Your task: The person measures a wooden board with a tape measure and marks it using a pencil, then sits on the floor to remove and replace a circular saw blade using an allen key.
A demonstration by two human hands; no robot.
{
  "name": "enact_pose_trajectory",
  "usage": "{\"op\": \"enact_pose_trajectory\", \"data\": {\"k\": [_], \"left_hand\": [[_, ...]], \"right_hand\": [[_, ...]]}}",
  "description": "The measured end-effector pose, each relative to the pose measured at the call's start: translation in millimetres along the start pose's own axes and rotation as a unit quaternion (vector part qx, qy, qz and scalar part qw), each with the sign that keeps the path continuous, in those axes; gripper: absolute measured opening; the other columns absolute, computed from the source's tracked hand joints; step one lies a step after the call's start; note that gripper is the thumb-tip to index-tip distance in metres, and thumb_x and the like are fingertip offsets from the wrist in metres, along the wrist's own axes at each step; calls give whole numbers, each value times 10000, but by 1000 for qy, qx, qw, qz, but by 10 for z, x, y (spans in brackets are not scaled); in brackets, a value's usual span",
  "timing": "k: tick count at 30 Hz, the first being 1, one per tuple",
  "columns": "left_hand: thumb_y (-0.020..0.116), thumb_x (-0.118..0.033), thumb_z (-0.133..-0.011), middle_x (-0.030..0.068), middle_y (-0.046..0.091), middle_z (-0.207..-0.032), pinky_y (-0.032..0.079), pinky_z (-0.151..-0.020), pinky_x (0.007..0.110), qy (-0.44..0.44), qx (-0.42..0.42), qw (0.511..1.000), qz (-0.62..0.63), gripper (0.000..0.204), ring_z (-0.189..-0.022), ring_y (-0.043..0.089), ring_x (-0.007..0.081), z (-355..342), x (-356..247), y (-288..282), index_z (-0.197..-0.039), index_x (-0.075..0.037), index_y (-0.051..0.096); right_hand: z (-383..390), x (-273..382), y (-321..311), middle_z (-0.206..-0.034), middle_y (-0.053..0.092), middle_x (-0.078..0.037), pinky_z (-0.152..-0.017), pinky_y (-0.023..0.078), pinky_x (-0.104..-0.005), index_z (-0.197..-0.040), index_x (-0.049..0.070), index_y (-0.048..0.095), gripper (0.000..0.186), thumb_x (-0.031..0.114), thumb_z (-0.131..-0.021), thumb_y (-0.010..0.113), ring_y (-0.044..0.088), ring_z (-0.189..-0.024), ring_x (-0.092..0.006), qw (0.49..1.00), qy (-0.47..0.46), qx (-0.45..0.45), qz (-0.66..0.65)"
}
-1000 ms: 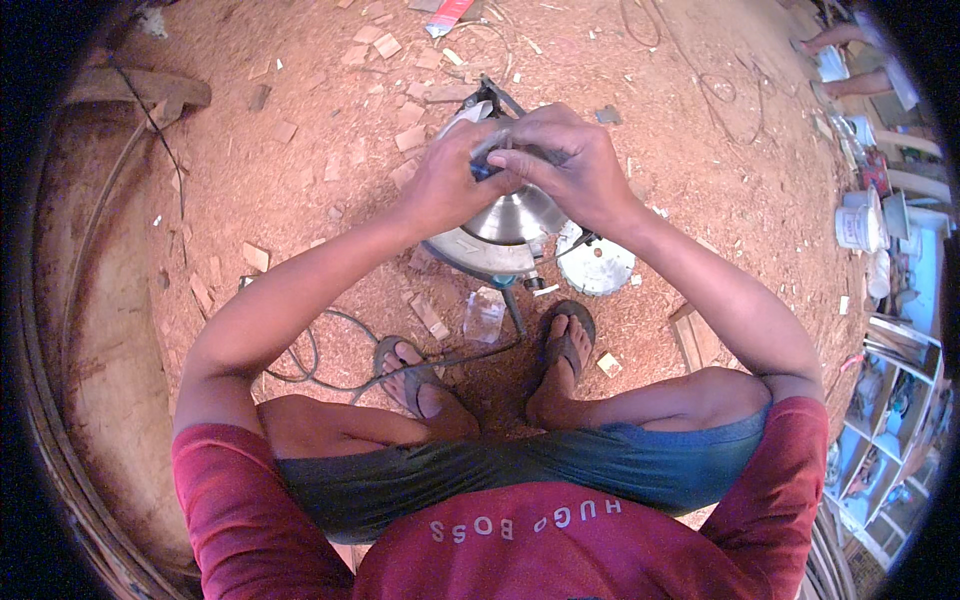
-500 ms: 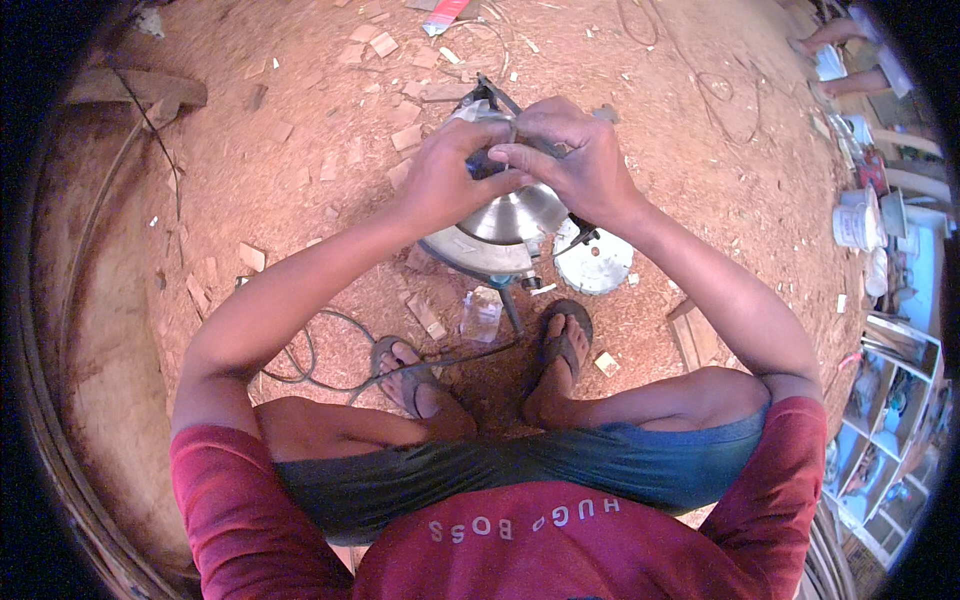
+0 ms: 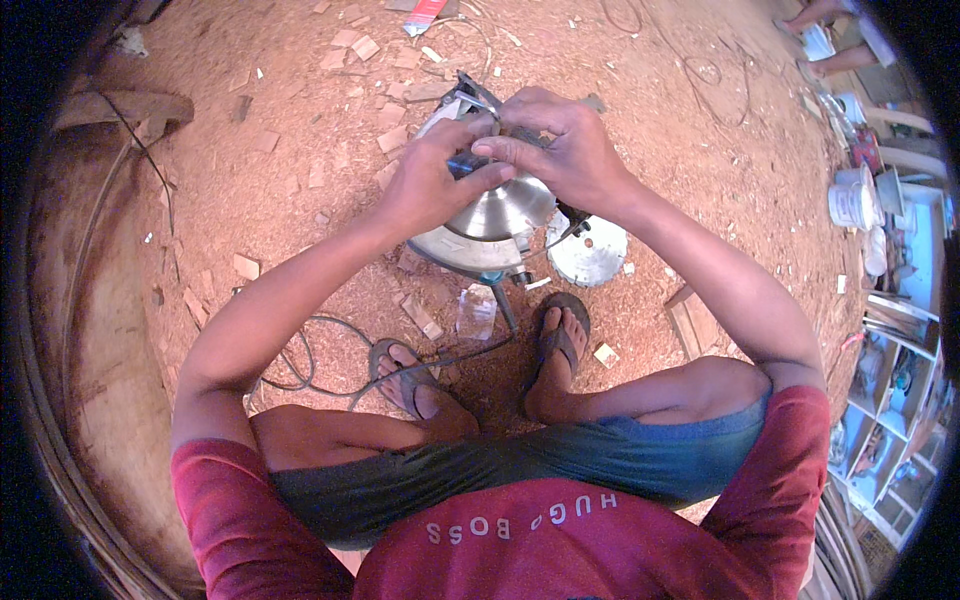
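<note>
A circular saw (image 3: 458, 248) with a shiny round blade (image 3: 505, 212) rests on the ground in front of my feet. Over the blade's upper part, my left hand (image 3: 432, 172) is closed, fingers bent and thumb stretched toward the right. My right hand (image 3: 565, 148) meets it there, thumb and fingers pinched together. What the fingertips grip is hidden; a thin bright metal piece (image 3: 474, 101) shows just beyond them. Beside the saw, on its right, lies a second, pale disc-shaped blade (image 3: 588, 252) with a centre hole.
Sawdust and wood offcuts (image 3: 365, 47) cover the ground. A dark cord (image 3: 455, 358) loops past my left foot. A clear plastic packet (image 3: 476, 312) lies before the saw. White buckets (image 3: 852, 205) and a shelf (image 3: 885, 410) line the right. Another person's legs (image 3: 838, 63) show far right.
The whole view has shifted slightly, so the saw and ground appear a little farther left and higher. Both hands stay together over the saw; the bright metal piece beyond the fingers now shows more clearly.
</note>
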State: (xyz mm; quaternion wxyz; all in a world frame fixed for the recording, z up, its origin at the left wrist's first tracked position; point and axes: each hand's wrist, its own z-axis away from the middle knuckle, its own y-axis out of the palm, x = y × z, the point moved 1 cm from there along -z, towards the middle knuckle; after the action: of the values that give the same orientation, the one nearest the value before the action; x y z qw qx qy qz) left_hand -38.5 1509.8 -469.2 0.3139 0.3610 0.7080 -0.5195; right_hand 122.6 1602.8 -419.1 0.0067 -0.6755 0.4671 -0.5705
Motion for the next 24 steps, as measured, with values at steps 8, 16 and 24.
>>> {"op": "enact_pose_trajectory", "data": {"k": [8, 16, 24], "left_hand": [[771, -202, -847, 144, 706, -1000, 537, -811, 365, -89, 33, 995, -19, 258, -923, 686, 231, 12, 69, -81, -1017, -17, 711], [794, -260, -815, 156, 711, -951, 540, -777, 404, 79, -34, 996, -14, 347, -861, 693, 303, 2, 28, -18, -1076, -44, 719], [804, -303, -797, 158, 710, -970, 538, -789, 398, -33, 19, 999, -22, 406, -895, 692, 303, -21, 35, -88, -1089, -38, 711]], "right_hand": [[25, 11, 40, -980, 714, -104, -795, 520, -326, -1049, 31, 740, 223, 136, -853, 754, 657, -884, -169, 999, 7, 3, -39], [2, 54, -35, -996, 716, -101, -862, 529, -326, -1092, 9, 718, 290, 167, -854, 763, 668, -959, -168, 999, 28, 15, 2], [37, 37, 50, -951, 723, -103, -795, 529, -309, -1049, 28, 732, 258, 188, -849, 763, 671, -887, -159, 996, 43, 3, -77]]}}
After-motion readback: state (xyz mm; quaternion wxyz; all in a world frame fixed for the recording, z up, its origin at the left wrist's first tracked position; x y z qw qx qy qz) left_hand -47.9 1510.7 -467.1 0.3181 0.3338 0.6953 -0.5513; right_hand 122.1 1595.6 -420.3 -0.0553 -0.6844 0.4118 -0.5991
